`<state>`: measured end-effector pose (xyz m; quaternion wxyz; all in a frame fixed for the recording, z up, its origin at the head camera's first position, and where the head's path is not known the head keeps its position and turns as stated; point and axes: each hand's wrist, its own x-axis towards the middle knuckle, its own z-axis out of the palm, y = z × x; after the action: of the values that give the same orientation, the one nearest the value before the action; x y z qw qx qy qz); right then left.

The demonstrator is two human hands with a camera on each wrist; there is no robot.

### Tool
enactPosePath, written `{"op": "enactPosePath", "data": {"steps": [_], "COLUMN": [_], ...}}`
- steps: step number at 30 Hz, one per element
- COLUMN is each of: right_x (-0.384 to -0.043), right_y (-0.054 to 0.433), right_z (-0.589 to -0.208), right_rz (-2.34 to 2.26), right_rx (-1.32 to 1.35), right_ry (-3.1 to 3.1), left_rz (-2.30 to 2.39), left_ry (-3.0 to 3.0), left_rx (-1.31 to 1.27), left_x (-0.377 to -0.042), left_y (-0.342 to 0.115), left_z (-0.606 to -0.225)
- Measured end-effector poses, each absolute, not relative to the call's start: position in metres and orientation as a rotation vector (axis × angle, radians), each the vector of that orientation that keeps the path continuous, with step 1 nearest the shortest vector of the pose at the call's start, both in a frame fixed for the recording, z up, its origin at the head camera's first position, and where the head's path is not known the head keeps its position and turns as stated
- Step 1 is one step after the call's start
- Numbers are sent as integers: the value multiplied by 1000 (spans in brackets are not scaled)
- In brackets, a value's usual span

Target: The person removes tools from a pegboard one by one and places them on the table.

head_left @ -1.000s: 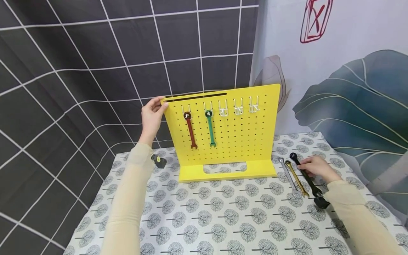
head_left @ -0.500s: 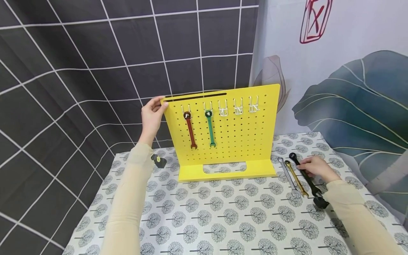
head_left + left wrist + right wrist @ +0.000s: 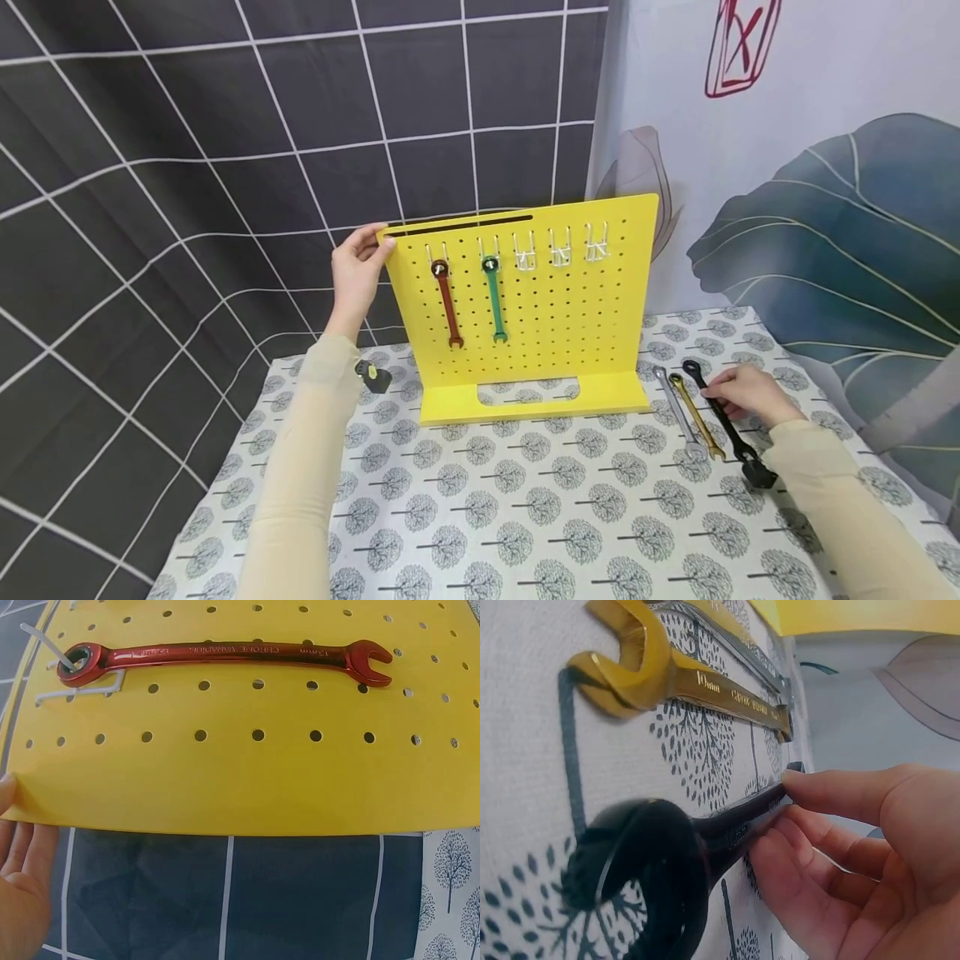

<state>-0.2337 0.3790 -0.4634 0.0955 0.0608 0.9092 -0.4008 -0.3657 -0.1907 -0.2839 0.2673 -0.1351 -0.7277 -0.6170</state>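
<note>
My left hand point(image 3: 356, 277) pinches the upper left corner of a yellow pegboard point(image 3: 570, 333), thumb on the front and fingers behind. A red combination wrench point(image 3: 447, 308) and a green one point(image 3: 496, 302) hang from its left hooks; the red wrench point(image 3: 232, 652) spans the left wrist view. On the table at the right, my right hand point(image 3: 752, 395) grips a black wrench point(image 3: 725, 421) by its shaft between thumb and fingers. In the right wrist view the black wrench point(image 3: 742, 825) has its open end near the camera. Left of it lie a gold wrench point(image 3: 699, 421) and a silver wrench point(image 3: 677, 408).
Three white hooks, the rightmost point(image 3: 597, 243) among them, carry nothing on the board's upper right. A tree-print cloth point(image 3: 480, 500) covers the table. Behind stand a dark grid-patterned curtain point(image 3: 315, 108) and a pale backdrop with leaf drawings point(image 3: 840, 242).
The view has shifted very slightly. In the right hand, the black wrench has barely moved; the left hand stays at the board's corner.
</note>
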Motion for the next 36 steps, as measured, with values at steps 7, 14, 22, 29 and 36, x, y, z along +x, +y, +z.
{"op": "enactPosePath", "data": {"steps": [7,14,22,29,36], "right_x": [-236,-235,-234,-232,-232], "right_y": [379,379,376,374,368], "right_z": [-463,-462,-461,-463,-451], "right_rz": [-1199,-1189,-1212,-1199,-1008], "right_rx": [217,192,205,224,81], "right_ry": [2669,2670,2671,2701,2884], "left_rz": [-1665,-1654,-1672,-1691,-1680], "left_ry": [-1967,-1961,-1955,-1962,-1951], "left_rx": [-352,-356,-360,-356,-363], "left_x": [-367,-367,-366,-365,-368], "left_y": [-192,-194,-194,-192,-192], "left_z": [-286,-287,-285,-286,-287]}}
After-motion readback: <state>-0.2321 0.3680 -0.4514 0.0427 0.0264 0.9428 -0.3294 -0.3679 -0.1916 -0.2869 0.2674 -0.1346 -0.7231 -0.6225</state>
